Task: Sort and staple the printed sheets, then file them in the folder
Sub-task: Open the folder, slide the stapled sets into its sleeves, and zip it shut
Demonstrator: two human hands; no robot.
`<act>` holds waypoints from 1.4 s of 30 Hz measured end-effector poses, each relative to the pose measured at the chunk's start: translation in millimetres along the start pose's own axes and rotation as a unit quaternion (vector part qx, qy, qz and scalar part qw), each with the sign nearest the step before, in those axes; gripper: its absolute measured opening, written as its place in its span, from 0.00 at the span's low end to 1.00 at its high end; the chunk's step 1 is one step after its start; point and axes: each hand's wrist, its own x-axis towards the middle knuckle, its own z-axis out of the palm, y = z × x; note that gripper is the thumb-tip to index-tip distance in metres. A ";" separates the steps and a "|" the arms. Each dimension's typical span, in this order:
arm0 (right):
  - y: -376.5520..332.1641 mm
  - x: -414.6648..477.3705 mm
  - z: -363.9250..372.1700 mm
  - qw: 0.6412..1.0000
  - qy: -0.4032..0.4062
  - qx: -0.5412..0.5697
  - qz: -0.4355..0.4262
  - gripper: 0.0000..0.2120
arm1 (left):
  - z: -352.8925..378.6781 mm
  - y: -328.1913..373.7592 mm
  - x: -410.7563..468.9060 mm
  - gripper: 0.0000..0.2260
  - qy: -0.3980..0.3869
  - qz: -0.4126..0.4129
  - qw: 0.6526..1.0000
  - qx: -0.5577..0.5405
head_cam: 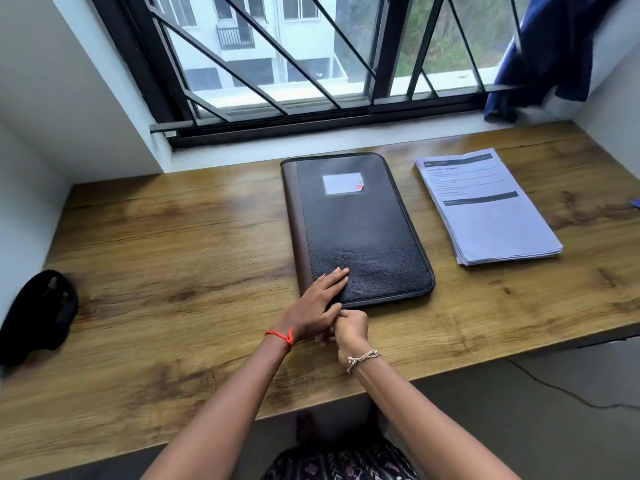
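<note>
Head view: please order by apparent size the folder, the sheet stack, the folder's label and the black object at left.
1. folder
2. sheet stack
3. black object, cut by the frame edge, so less sure
4. label

L grip (320,299) flat, R grip (350,326) in curled pinch.

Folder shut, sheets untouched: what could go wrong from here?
The right hand seems to pinch the folder at its near edge; a hard tug could skid it despite the left hand pressing flat on it. The printed sheets lie loose, edges fanned; a nudge could scatter them.
</note>
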 end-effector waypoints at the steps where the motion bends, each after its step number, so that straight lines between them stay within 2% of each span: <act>1: -0.9 1.0 -1.1 1.000 -0.010 -0.010 0.003 0.21 | 1.6 -2.1 -0.1 0.29 0.007 -0.002 1.000 -0.001; 6: -22.8 -2.8 -16.1 0.984 -0.129 -0.110 0.051 0.16 | 8.8 -4.2 3.7 0.30 0.047 -0.012 0.999 0.003; 10: -60.5 8.3 -62.4 0.932 -0.232 -0.266 0.076 0.08 | 11.3 -1.7 3.6 0.37 0.060 -0.002 0.996 0.066; 12: -84.9 18.1 -92.3 0.932 -0.205 -0.293 0.052 0.09 | 12.4 -0.3 4.0 0.38 0.063 0.005 0.982 0.176; 15: -109.0 50.4 -125.1 0.963 -0.044 -0.259 -0.054 0.10 | 15.6 1.7 3.3 0.38 0.044 -0.044 0.955 0.289; 17: -118.3 67.8 -136.4 0.954 0.080 -0.264 -0.121 0.07 | 20.1 2.3 6.2 0.38 0.035 -0.064 0.946 0.316; 19: -121.4 74.8 -141.6 0.935 0.148 -0.286 -0.146 0.09 | 21.9 3.1 8.4 0.36 0.040 -0.074 0.937 0.339; 21: -122.0 75.3 -145.2 0.931 0.155 -0.293 -0.151 0.13 | 23.7 2.7 10.1 0.35 0.049 -0.082 0.931 0.353; 25: -121.4 75.8 -144.5 0.931 0.139 -0.301 -0.153 0.13 | 27.9 -0.6 13.3 0.34 0.065 -0.090 0.927 0.359; 29: -124.4 76.2 -142.0 0.932 0.144 -0.293 -0.158 0.23 | 30.4 -0.7 16.2 0.33 0.084 -0.081 0.925 0.360; 33: -130.1 71.0 -138.1 0.931 0.167 -0.277 -0.172 0.24 | 29.7 -1.3 17.3 0.34 0.102 -0.073 0.927 0.352; 37: -142.7 63.1 -132.7 0.939 0.196 -0.211 -0.189 0.21 | 28.1 1.8 13.8 0.34 0.138 -0.084 0.938 0.308; 40: -157.0 54.6 -128.0 0.949 0.191 -0.148 -0.203 0.09 | 25.7 2.9 12.2 0.34 0.167 -0.092 0.948 0.254; 42: -169.0 45.4 -123.9 0.953 0.182 -0.110 -0.214 0.08 | 25.3 3.0 12.5 0.35 0.191 -0.081 0.953 0.219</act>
